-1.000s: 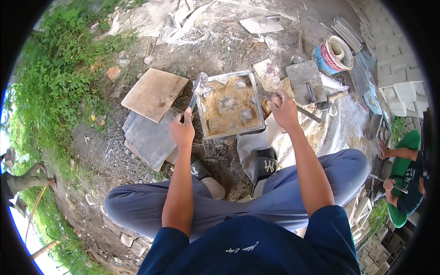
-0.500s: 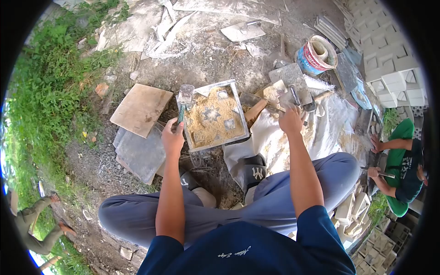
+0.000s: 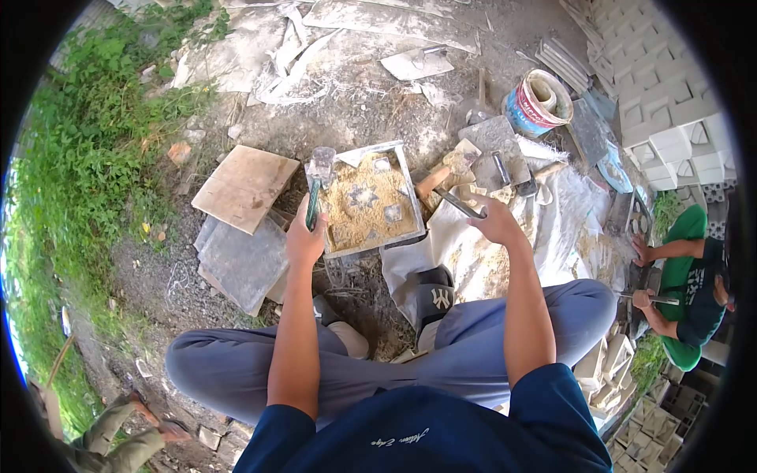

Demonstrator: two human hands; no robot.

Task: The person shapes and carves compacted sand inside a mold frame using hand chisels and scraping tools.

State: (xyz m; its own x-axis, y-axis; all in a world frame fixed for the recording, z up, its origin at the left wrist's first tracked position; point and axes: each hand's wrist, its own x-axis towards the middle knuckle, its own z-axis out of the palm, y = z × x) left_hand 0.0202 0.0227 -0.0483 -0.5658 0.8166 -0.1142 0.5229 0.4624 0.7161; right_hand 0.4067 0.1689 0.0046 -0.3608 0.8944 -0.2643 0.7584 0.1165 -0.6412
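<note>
Tool (image 3: 314,201) in left hand (image 3: 304,236), head (image 3: 321,162) pointing forward, long axis fore-and-aft

Two bare hands: one left (image 3: 306,235), one right (image 3: 500,219). One green-handled tool (image 3: 314,199), one dark bar (image 3: 461,204), one square frame (image 3: 410,189), two dark slippers (image 3: 434,296), one bucket (image 3: 524,112), one tan board (image 3: 246,189) — with at least two grey slabs (image 3: 243,268). Two other people — one rightward (image 3: 698,292), one lower left (image 3: 118,433). Pale blocks (image 3: 664,118): too many to count.
</note>
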